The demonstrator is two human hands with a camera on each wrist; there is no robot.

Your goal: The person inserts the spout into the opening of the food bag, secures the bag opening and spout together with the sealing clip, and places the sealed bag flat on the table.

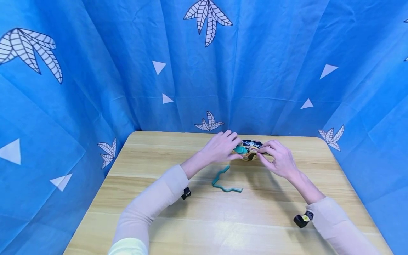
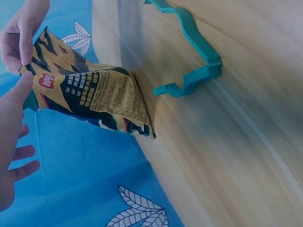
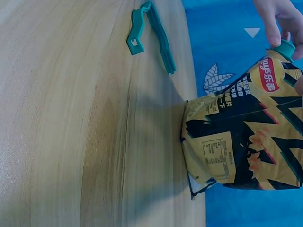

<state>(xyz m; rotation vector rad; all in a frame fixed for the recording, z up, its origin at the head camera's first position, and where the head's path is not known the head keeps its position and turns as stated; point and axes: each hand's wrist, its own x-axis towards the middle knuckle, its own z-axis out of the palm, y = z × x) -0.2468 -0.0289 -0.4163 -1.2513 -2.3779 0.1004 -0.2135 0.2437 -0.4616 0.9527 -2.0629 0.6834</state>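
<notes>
A gold-and-black Lay's chip bag (image 3: 222, 137) stands upright near the table's far edge. A round green cap piece (image 1: 240, 149) sits at its top on the left side. My left hand (image 1: 222, 146) pinches this green piece at the bag's mouth, thumb in front. On the other side, my right hand (image 1: 278, 157) pinches the bag's top edge between thumb and fingers. In the right wrist view only a bit of the right thumb shows at the frame's edge. An unfolded green bag clip (image 2: 201, 52) lies on the table, touched by neither hand.
The wooden table (image 1: 223, 219) has rounded corners at the back. A blue curtain (image 1: 264, 71) with white leaf prints hangs behind it and on both sides. Small black cameras are strapped at both wrists.
</notes>
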